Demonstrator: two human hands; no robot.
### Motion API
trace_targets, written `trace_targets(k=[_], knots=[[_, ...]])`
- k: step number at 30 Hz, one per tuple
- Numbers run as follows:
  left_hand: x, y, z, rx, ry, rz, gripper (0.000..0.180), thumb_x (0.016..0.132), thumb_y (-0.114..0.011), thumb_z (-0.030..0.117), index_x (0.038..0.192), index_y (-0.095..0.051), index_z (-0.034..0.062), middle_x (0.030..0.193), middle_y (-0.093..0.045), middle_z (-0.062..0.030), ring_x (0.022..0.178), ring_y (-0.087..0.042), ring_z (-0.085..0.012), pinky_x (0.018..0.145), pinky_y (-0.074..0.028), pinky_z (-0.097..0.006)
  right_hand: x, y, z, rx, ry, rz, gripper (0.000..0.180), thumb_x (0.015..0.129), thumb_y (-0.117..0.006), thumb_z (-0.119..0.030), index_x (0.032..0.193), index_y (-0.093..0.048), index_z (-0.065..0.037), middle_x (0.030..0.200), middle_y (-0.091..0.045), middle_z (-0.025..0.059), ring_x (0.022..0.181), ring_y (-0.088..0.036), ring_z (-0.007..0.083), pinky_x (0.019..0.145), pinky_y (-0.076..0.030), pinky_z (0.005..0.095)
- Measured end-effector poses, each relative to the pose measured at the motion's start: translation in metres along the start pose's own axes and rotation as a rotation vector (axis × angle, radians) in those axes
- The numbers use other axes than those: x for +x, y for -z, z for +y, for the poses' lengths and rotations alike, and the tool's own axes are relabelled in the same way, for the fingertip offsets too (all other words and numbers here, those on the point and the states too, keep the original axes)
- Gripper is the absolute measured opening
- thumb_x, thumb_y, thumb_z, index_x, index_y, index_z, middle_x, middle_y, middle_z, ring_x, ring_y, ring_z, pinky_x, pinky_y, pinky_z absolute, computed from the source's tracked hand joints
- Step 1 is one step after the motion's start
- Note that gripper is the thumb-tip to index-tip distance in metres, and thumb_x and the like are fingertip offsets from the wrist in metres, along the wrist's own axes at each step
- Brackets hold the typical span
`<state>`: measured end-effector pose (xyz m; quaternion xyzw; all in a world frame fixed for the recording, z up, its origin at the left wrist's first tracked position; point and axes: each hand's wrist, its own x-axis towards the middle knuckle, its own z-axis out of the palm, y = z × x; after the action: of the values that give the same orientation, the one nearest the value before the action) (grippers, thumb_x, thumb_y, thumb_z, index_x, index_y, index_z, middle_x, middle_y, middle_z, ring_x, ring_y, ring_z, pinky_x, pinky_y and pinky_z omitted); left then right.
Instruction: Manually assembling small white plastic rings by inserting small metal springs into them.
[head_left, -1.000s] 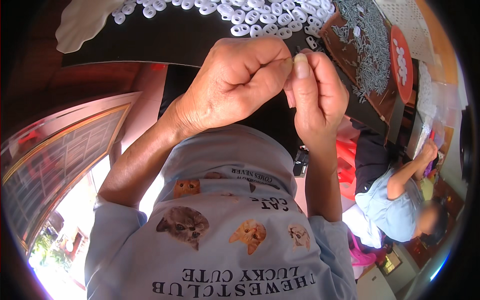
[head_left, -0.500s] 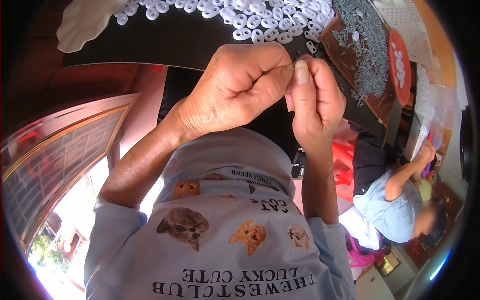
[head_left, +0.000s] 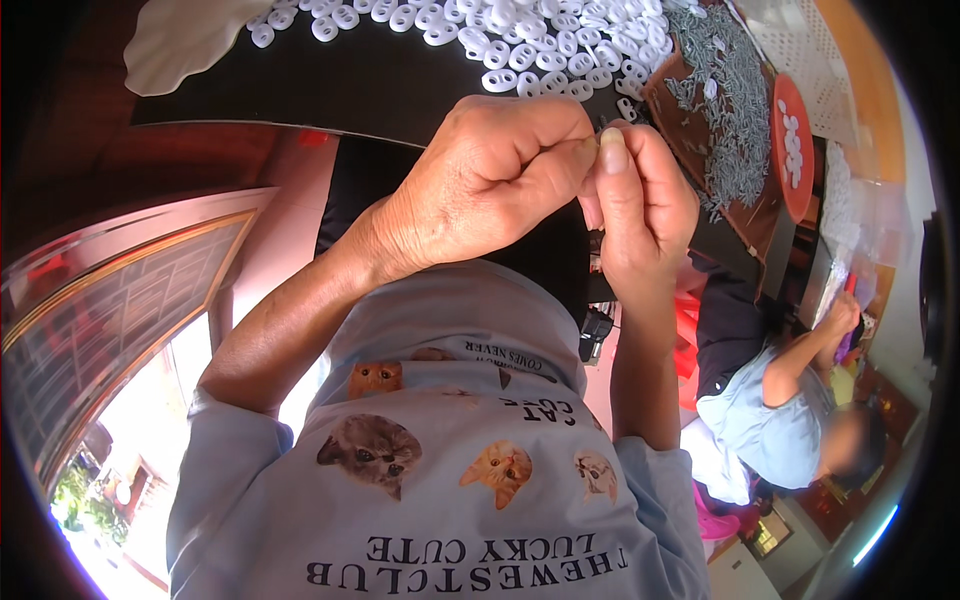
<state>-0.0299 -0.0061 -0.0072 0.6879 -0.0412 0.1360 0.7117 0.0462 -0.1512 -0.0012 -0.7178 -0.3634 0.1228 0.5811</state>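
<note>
In front of my body, by the near edge of the black table (head_left: 300, 95), my two hands meet at the fingertips. My left hand (head_left: 500, 190) is curled closed, thumb pressed against the bent forefinger. Close against it, my right hand (head_left: 645, 200) pinches with its thumb on top. Whatever lies between the fingertips is too small and too covered to make out. Just beyond the hands, many white oval plastic pieces with two holes (head_left: 525, 55) are spread over the table. A heap of small grey metal springs (head_left: 740, 130) lies to the right on a brown tray (head_left: 665, 100).
A red plate (head_left: 798, 203) holding white pieces stands right of the springs. A cream wavy-edged object (head_left: 175, 50) lies at the far left. Another person in a light blue top (head_left: 765, 415) sits at the right, near a red plastic stool (head_left: 686, 340).
Both hands, still pinched together, have shifted slightly right and down in the picture. The view of the table has turned a little. The other person's hands have moved slightly.
</note>
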Motion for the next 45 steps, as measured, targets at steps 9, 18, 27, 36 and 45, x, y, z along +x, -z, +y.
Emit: trace_targets(k=[9, 18, 27, 36, 45], knots=[[0.002, 0.006, 0.001, -0.144, 0.118, 0.019, 0.015, 0.096, -0.049, 0.007, 0.086, -0.057, -0.0023, 0.074, -0.055, -0.0013, 0.066, -0.050, -0.0070, 0.059, -0.042, -0.022, 0.017, 0.006, -0.016, 0.020, -0.057, -0.062, 0.017, 0.093, -0.058, -0.008, 0.080, -0.053, 0.002, 0.063, -0.048, 0.0011, 0.055, -0.037, 0.0063, 0.049, -0.031, 0.0228], [0.007, 0.007, 0.004, -0.301, 0.207, 0.138, 0.021, 0.097, -0.048, 0.011, 0.081, -0.055, -0.0004, 0.067, -0.053, -0.0022, 0.063, -0.049, -0.0073, 0.058, -0.041, -0.023, 0.035, -0.002, -0.020, 0.034, -0.074, -0.088, 0.019, 0.092, -0.058, -0.004, 0.076, -0.049, 0.001, 0.061, -0.046, 0.0025, 0.053, -0.037, 0.0085, 0.048, -0.032, 0.0238], [0.009, 0.010, 0.004, -0.338, 0.238, 0.114, 0.016, 0.096, -0.049, 0.009, 0.084, -0.055, -0.0012, 0.067, -0.053, -0.0009, 0.062, -0.048, -0.0062, 0.056, -0.040, -0.021, 0.044, 0.011, -0.014, 0.008, 0.016, -0.214, 0.019, 0.091, -0.061, -0.006, 0.076, -0.050, 0.001, 0.061, -0.047, 0.0019, 0.051, -0.038, 0.0070, 0.047, -0.031, 0.0237], [0.008, 0.011, -0.001, -0.303, 0.200, 0.052, 0.018, 0.098, -0.047, 0.014, 0.092, -0.057, 0.0008, 0.076, -0.055, -0.0003, 0.066, -0.049, -0.0042, 0.056, -0.036, -0.018, 0.042, 0.014, -0.010, 0.001, 0.067, -0.225, 0.018, 0.091, -0.060, -0.005, 0.076, -0.051, 0.001, 0.062, -0.049, 0.0042, 0.050, -0.043, 0.0102, 0.047, -0.034, 0.0248], [0.018, 0.003, 0.016, -0.266, 0.230, 0.122, 0.015, 0.094, -0.050, 0.004, 0.080, -0.053, -0.0003, 0.063, -0.049, -0.0003, 0.057, -0.043, -0.0056, 0.051, -0.037, -0.023, 0.044, 0.018, -0.013, 0.082, 0.049, -0.173, 0.017, 0.090, -0.059, -0.003, 0.075, -0.052, 0.001, 0.060, -0.052, 0.0053, 0.050, -0.046, 0.0113, 0.047, -0.036, 0.0246]])
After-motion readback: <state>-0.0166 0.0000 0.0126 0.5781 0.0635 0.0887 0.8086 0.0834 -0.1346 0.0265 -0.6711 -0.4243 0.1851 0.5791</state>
